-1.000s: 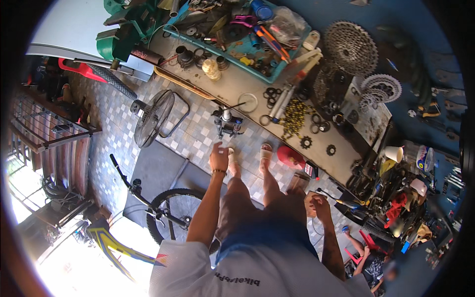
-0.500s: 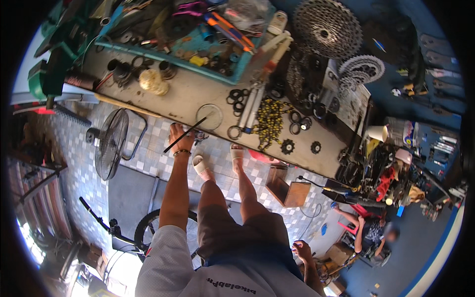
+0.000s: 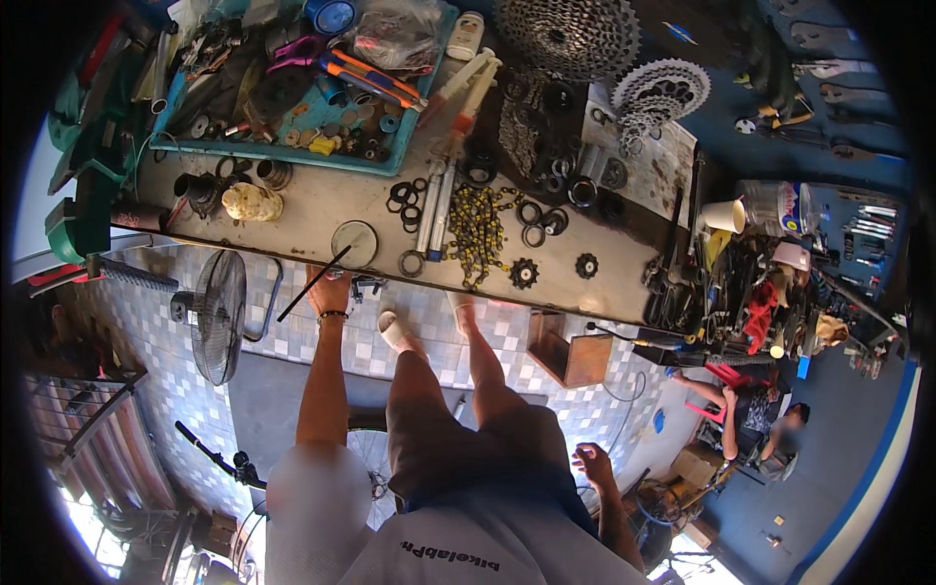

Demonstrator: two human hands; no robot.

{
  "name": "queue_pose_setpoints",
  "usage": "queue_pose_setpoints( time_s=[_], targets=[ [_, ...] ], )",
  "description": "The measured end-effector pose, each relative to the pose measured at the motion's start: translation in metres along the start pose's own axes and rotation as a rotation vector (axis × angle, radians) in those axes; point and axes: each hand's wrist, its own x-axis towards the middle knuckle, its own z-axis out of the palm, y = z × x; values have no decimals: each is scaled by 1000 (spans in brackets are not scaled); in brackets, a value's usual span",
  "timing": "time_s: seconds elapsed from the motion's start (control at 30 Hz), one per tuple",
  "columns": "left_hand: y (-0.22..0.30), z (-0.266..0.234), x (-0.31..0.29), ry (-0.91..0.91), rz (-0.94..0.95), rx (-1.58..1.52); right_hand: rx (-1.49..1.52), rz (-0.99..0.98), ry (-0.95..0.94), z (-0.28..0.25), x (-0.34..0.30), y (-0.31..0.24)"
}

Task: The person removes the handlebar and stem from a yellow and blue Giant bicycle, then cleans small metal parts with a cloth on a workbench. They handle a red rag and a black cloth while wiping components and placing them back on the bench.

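Observation:
My left hand reaches forward to the front edge of the workbench; its fingers are mostly hidden at that edge. Above the hand, a thin black stick slants out over the edge from a round, shallow dish on the bench. Beside the hand, a small dark metal fitting shows below the edge. My right hand hangs by my right thigh, fingers loosely bent and apart, with nothing visible in it.
A yellow-and-black chain, black rings, sprockets and cassettes lie on the bench. A teal tray holds tools and small parts. A fan and wooden box stand below. Another person sits at right.
My view has shifted, so the bench sits lower and farther left. My left hand has gone closer to the bench edge, its fingers now more hidden. My right hand stays by my thigh.

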Motion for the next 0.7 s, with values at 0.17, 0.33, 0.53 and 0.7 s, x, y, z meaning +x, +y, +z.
queue_pose_setpoints(
  time_s=[0.17,0.33,0.53,0.7],
  targets=[
    [23,-19,-4,44,2,-99,28,-1,-19,-3,6,0],
    [32,-16,-3,94,-64,-106,27,54,0,-7,13,-2],
    [47,-15,0,81,-180,59,-4,26,-9,-19,20,0],
    [67,-22,-2,103,-184,150,-52,20,-2,-25,28,1]
  ],
)
